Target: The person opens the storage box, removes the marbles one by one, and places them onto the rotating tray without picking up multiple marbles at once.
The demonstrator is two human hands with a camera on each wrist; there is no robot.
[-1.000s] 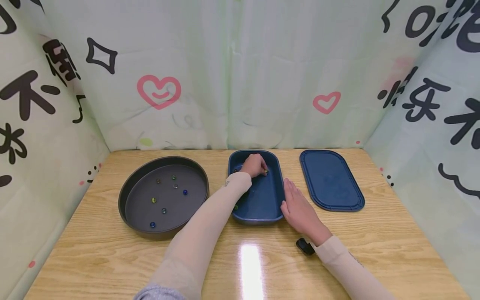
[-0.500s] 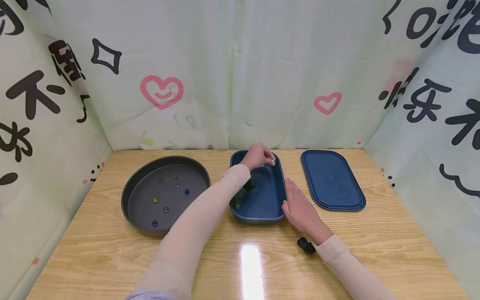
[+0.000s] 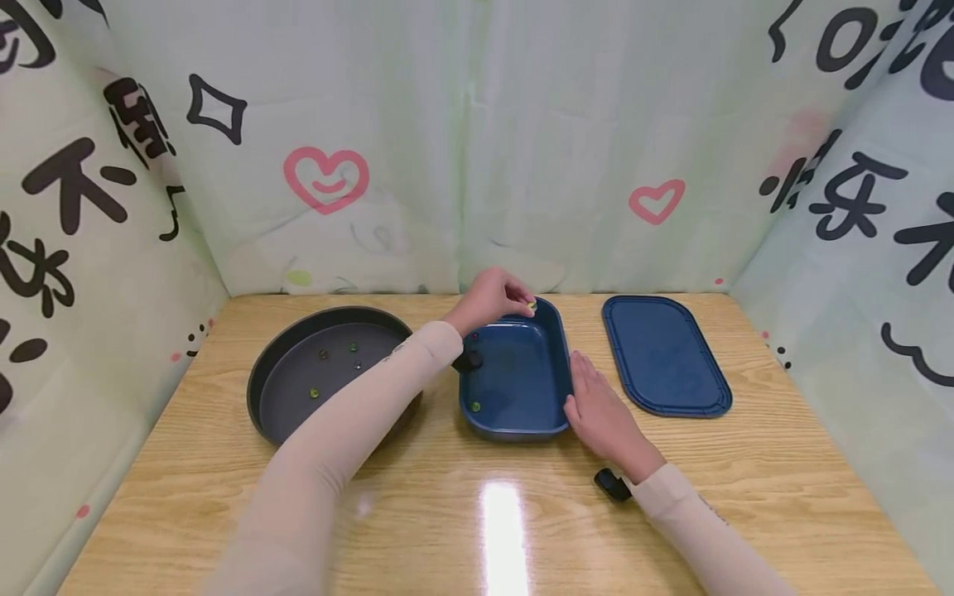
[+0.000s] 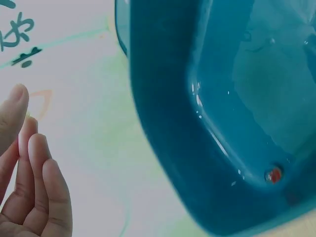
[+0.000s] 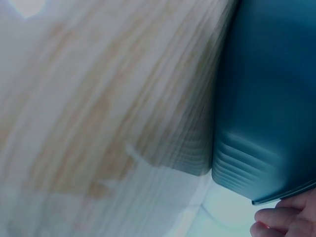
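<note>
My left hand (image 3: 492,300) is raised over the far end of a deep blue container (image 3: 525,377). Between thumb and fingertips it pinches a small yellow-green marble (image 3: 532,305). Inside the container, a red marble (image 4: 274,175) lies in a corner in the left wrist view, and a green marble (image 3: 475,406) lies near the front left. With fingers straight, my right hand (image 3: 602,418) rests against the container's right side. On the left stands a round dark pan (image 3: 286,430) holding several glass marbles; my left sleeve hides part of it.
A flat blue lid (image 3: 667,356) lies on the wooden table (image 3: 537,513) to the right of the container. Behind the table's back edge hangs a printed curtain (image 3: 551,165), with further printed panels on both sides.
My left hand has lifted the marble from inside the container, first up and toward the right rim, then back left and higher. The right hand has stayed against the container's side.
</note>
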